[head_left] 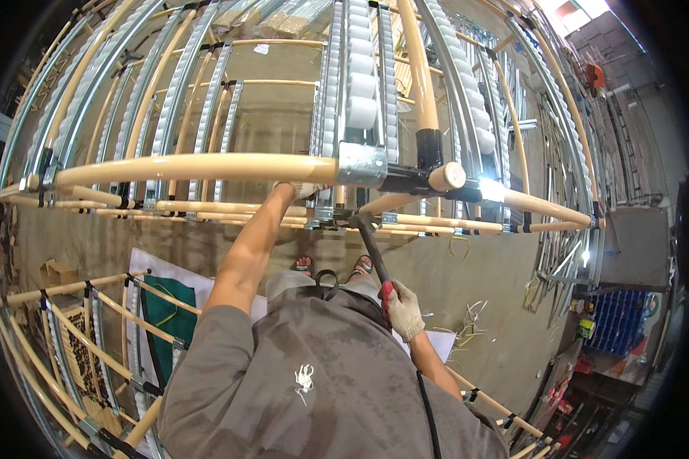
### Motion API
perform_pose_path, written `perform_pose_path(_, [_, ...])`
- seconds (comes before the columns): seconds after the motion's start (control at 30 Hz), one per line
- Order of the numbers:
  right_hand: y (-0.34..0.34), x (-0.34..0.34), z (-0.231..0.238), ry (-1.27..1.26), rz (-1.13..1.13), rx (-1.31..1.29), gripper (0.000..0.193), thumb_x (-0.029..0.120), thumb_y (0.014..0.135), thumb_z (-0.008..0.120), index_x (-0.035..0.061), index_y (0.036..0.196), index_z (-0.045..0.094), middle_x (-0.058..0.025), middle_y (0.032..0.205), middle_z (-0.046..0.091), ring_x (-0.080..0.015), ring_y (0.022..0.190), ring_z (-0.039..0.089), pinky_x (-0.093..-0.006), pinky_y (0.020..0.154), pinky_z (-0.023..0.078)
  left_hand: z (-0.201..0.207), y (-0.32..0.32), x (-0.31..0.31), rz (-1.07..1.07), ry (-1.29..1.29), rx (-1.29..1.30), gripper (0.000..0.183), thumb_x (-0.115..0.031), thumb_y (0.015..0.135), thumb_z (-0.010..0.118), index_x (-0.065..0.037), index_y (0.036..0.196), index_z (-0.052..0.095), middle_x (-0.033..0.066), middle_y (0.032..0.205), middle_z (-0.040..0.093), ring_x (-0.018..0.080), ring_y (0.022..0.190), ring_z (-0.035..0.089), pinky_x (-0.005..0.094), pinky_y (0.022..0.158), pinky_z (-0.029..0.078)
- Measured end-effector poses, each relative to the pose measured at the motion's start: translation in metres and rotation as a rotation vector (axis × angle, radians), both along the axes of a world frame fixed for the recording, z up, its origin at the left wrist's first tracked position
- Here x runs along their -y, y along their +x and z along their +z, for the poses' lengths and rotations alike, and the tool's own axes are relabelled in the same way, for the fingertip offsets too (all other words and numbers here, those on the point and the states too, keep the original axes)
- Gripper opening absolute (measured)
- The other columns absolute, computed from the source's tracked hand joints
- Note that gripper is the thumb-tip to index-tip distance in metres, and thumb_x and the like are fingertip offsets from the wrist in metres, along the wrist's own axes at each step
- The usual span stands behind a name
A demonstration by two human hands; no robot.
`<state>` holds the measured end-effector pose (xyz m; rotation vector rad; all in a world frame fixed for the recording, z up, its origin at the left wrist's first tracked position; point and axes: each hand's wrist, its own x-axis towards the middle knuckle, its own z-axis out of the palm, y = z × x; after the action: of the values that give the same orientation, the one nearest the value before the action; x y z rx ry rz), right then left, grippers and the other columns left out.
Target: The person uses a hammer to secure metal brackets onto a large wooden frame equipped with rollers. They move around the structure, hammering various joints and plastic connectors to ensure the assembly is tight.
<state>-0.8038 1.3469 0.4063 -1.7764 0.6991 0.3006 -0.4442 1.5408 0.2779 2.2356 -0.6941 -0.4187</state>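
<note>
Right hand (403, 308), gloved, wrapped tight round the red-gripped black long-handled tool (371, 249), head up at the black pipe joint (429, 164) above. Left hand (302, 189) curled on the cream plastic-coated pipe (199, 168), just left of the joint. Brown cardboard box (56, 273) far left on the floor; blue crate stack (616, 321) lower right.

Two gloved hands show: the left hand (305, 189) up at the frame and the right hand (402, 309) around one black-handled tool (369, 243). One roller track (361, 73) with white wheels runs down the middle, ending in one metal bracket (362, 164) (more tracks lie to either side, too bent by the lens to count surely). Two sandalled feet (305, 265) stand below, beside one green sheet (170, 315) and one blue bin rack (618, 321).
</note>
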Motion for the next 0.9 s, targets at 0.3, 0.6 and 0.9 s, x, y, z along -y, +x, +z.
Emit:
perform_pose_path(0.3, [0.059, -0.034, 0.025, -0.168, 0.086, 0.164, 0.039, 0.034, 0.103, 0.049, 0.0006, 0.085, 0.059, 0.0000, 0.056, 0.048, -0.0084, 0.050, 0.044, -0.0282, 0.046, 0.036, -0.154, 0.015, -0.022, 0.199, -0.432, -0.536, 0.031, -0.032, 0.088, 0.059, -0.004, 0.091, 0.070, 0.0073, 0.086, 0.069, 0.0197, 0.074, 0.063, 0.0348, 0.069, 0.049])
perform_pose_path(0.6, [0.072, -0.037, 0.000, -0.388, 0.223, 0.148, 0.028, 0.020, 0.095, 0.049, -0.0039, 0.093, 0.061, -0.0232, 0.068, 0.060, -0.0383, 0.061, 0.061, -0.0416, 0.058, 0.046, -0.085, -0.013, -0.004, 0.322, -0.697, -0.725, 0.015, -0.014, 0.076, 0.060, -0.002, 0.072, 0.067, 0.0086, 0.066, 0.060, 0.0196, 0.058, 0.056, 0.0355, 0.055, 0.044])
perform_pose_path(0.9, [0.065, -0.029, -0.019, -0.447, 0.297, 0.189, 0.034, 0.030, 0.098, 0.050, -0.0025, 0.095, 0.060, -0.0235, 0.067, 0.060, -0.0414, 0.064, 0.060, -0.0430, 0.059, 0.046, -0.047, -0.010, -0.014, 0.251, -0.256, -0.316, 0.020, -0.020, 0.080, 0.060, -0.002, 0.080, 0.068, 0.0113, 0.073, 0.063, 0.0228, 0.067, 0.060, 0.0367, 0.063, 0.047])
